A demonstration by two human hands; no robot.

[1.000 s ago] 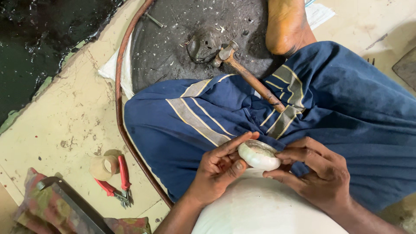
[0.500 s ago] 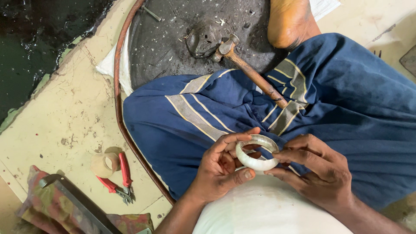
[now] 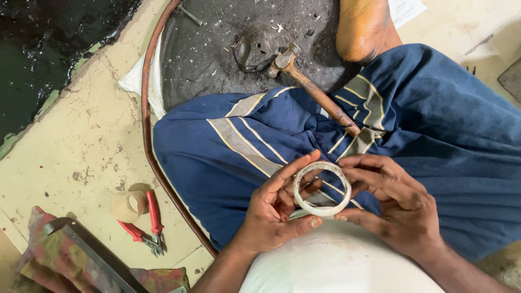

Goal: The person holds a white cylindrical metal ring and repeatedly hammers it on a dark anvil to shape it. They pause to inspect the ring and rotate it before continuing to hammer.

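Compared with the frame one second earlier, the white bangle (image 3: 322,188) has been turned from edge-on to face-on, so its open centre now shows the blue cloth behind it. The camera view has also shifted slightly, placing the hammer lower in the picture.

The left hand (image 3: 274,209) grips the bangle: thumb under the lower rim, fingers curled against the left side and inside of the ring. The right hand (image 3: 401,203) is closed on the right side of the ring, thumb at the lower edge and fingertips on the upper edge. The bangle sits above the lap, between both hands.

The bangle is a smooth, pale, circular band with faint markings on its outer face; these are too small to make out. The striped blue cloth (image 3: 233,157) is soft and folded. A hammer (image 3: 312,89) with a worn wooden handle and metal head rests across the lap and onto a dark, pitted round slab (image 3: 217,49). A reddish hose (image 3: 146,108) curves along the slab edge. Red-handled pliers (image 3: 149,222) lie on the stained floor beside a tape roll (image 3: 129,206).

The bare foot (image 3: 361,30) is cut off at the top edge
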